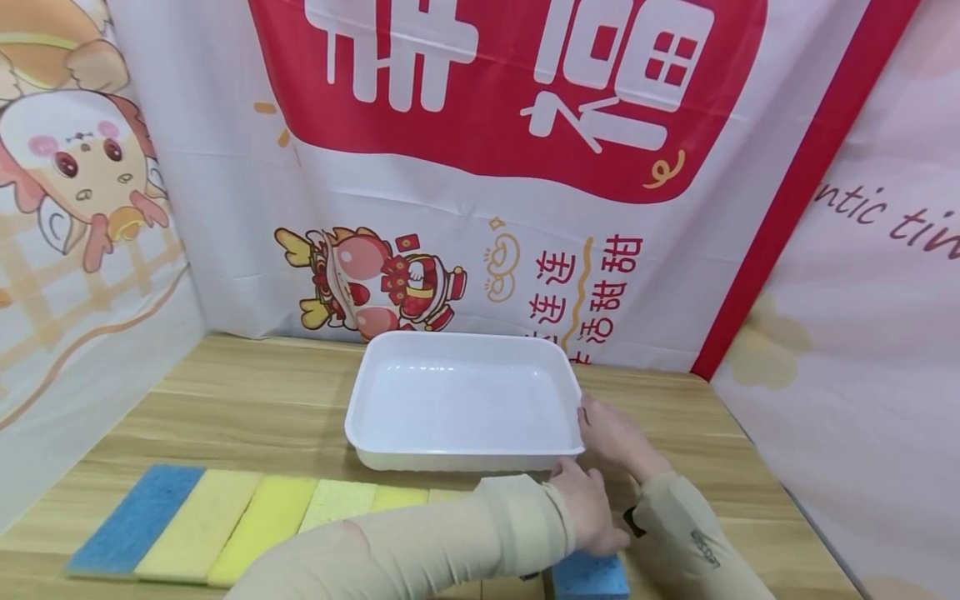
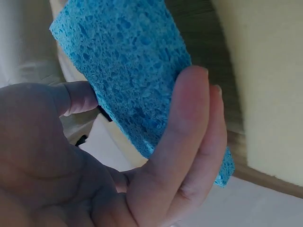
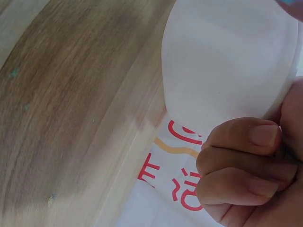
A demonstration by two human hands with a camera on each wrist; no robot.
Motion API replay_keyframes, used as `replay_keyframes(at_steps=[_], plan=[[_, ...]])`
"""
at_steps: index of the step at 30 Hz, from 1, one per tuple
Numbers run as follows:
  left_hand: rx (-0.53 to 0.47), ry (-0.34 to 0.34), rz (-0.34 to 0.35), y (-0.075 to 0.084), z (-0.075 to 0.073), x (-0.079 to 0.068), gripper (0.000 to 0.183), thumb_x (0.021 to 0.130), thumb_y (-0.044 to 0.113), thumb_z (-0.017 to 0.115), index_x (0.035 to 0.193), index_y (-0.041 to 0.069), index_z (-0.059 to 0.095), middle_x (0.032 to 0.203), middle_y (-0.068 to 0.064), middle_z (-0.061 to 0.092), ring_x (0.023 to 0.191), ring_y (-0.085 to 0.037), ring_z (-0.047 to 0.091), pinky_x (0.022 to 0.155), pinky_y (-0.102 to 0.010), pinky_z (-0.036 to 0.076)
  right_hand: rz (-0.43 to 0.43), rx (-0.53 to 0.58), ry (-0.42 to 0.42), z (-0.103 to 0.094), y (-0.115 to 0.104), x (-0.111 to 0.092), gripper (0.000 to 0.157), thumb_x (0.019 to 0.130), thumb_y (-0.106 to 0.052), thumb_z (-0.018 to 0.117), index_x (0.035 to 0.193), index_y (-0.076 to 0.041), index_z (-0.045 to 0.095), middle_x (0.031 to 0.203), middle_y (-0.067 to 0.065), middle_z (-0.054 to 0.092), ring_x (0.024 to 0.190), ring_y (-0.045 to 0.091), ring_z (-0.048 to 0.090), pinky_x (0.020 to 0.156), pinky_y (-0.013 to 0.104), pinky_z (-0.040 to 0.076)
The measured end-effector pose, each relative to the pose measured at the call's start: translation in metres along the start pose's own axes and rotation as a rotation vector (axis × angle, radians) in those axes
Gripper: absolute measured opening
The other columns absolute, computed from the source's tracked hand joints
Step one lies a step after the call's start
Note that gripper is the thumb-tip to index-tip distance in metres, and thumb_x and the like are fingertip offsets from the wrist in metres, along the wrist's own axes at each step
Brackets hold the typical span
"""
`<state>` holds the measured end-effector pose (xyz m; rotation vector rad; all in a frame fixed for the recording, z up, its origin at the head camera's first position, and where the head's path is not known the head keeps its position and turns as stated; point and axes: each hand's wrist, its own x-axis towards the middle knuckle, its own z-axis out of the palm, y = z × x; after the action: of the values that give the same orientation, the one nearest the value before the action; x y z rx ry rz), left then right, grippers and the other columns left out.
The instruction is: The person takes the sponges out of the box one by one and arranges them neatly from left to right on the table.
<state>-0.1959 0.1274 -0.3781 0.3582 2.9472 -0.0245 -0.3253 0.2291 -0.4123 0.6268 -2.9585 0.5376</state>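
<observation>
My left hand reaches across to the right, its forearm passing over part of a sponge row. It grips a blue sponge, with the thumb on one edge and the fingers on the opposite edge in the left wrist view, where the sponge's porous face shows. At the right side of a white plastic tray, my right hand holds the rim near the front corner. The right wrist view shows its curled fingers beside the tray's outer wall; the thumb is mostly hidden there.
Left of the blue sponge, a row of flat sponges lies along the wooden table's front: a darker blue one, then several cream and yellow ones. Behind the tray hangs a printed cloth; more cloth closes both sides.
</observation>
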Motion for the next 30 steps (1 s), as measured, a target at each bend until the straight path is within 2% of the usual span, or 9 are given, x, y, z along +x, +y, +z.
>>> replay_keyframes(at_steps=[4, 8, 12, 18, 25, 30], plan=[[0.082, -0.024, -0.007, 0.0, 0.006, 0.004, 0.081, 0.075, 0.076, 0.06, 0.132, 0.018, 0.054, 0.11, -0.013, 0.056, 0.091, -0.02, 0.056, 0.072, -0.029, 0.05, 0.003, 0.0, 0.003, 0.0, -0.001, -0.001, 0.039, 0.103, -0.014, 0.042, 0.135, 0.007, 0.05, 0.112, 0.023, 0.065, 0.098, 0.036, 0.064, 0.081, 0.053, 0.052], [0.152, -0.052, 0.02, -0.003, 0.01, 0.008, 0.083, 0.077, 0.078, 0.055, 0.135, 0.019, 0.051, 0.103, -0.01, 0.058, 0.085, -0.017, 0.055, 0.068, -0.027, 0.048, -0.003, -0.007, 0.011, -0.001, -0.001, 0.0, 0.039, 0.103, -0.013, 0.042, 0.135, 0.007, 0.05, 0.113, 0.024, 0.065, 0.101, 0.038, 0.063, 0.082, 0.054, 0.051], [0.155, -0.061, 0.037, -0.006, 0.012, 0.011, 0.081, 0.079, 0.079, 0.052, 0.134, 0.02, 0.049, 0.1, -0.01, 0.058, 0.081, -0.017, 0.054, 0.066, -0.026, 0.048, -0.004, 0.002, 0.008, -0.001, -0.001, 0.0, 0.039, 0.103, -0.013, 0.041, 0.136, 0.007, 0.05, 0.114, 0.025, 0.064, 0.101, 0.039, 0.063, 0.083, 0.055, 0.051], [0.131, -0.079, 0.05, -0.007, 0.012, 0.013, 0.079, 0.08, 0.077, 0.054, 0.135, 0.02, 0.052, 0.109, -0.01, 0.059, 0.089, -0.018, 0.056, 0.071, -0.027, 0.05, 0.011, 0.012, -0.003, -0.001, -0.001, 0.0, 0.04, 0.104, -0.014, 0.04, 0.137, 0.007, 0.049, 0.116, 0.025, 0.064, 0.103, 0.039, 0.063, 0.084, 0.055, 0.051], [0.059, -0.094, 0.084, -0.014, 0.009, 0.016, 0.049, 0.086, 0.052, 0.064, 0.114, 0.012, 0.063, 0.097, -0.011, 0.057, 0.074, -0.019, 0.056, 0.056, -0.029, 0.051, 0.009, 0.018, -0.009, -0.001, -0.001, 0.0, 0.041, 0.104, -0.014, 0.04, 0.138, 0.007, 0.048, 0.118, 0.025, 0.063, 0.103, 0.038, 0.063, 0.083, 0.054, 0.051], [0.066, -0.072, 0.125, -0.017, 0.008, 0.015, 0.035, 0.088, 0.041, 0.065, 0.106, 0.011, 0.068, 0.093, -0.009, 0.057, 0.072, -0.018, 0.054, 0.054, -0.029, 0.05, 0.031, 0.029, -0.022, -0.001, -0.001, 0.001, 0.042, 0.104, -0.015, 0.04, 0.14, 0.006, 0.047, 0.118, 0.022, 0.064, 0.099, 0.031, 0.064, 0.082, 0.052, 0.053]])
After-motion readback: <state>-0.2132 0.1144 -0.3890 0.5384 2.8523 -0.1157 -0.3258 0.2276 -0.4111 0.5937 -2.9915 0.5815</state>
